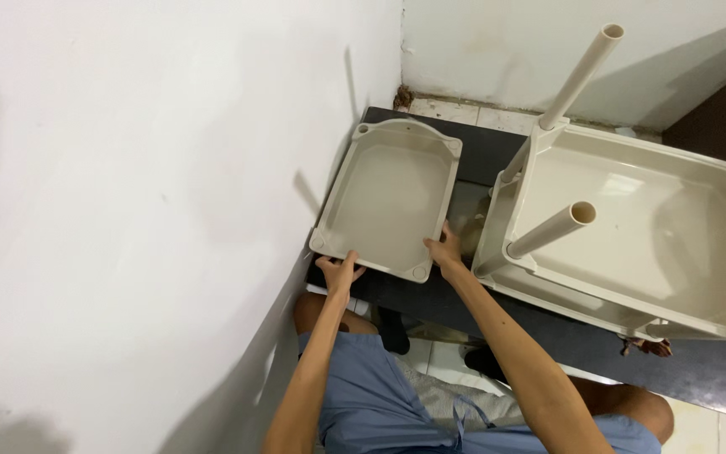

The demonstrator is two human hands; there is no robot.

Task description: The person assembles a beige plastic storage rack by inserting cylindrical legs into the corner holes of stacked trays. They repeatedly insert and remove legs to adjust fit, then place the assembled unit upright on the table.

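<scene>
Here, two cream plastic trays are in view, and two hands work on the smaller one. The small tray (pixel 390 202) lies open side up on a black mat (pixel 497 315), set in the corner against the white wall (pixel 128 185). The left hand (pixel 339 273) holds its near left corner, fingers curled over the rim, thumb on top. The right hand (pixel 446 250) holds the near right corner, fingers hooked around the outer edge. So the tray stretches away from both grips, its near edge running between them; each grip is closed on the rim, not spread.

To the right of the right hand, just beside it, stands the large tray (pixel 657 235), tilted. Two round cream tubes rise from its near corners: a long tube (pixel 577 80) on the far side, a short tube (pixel 548 231) nearer the right hand. More such tubes may be hidden; I count only two.

Below the grips are the person's blue shorts (pixel 380 395) and bare knees. Pale floor tiles (pixel 699 429) show at the lower right.
</scene>
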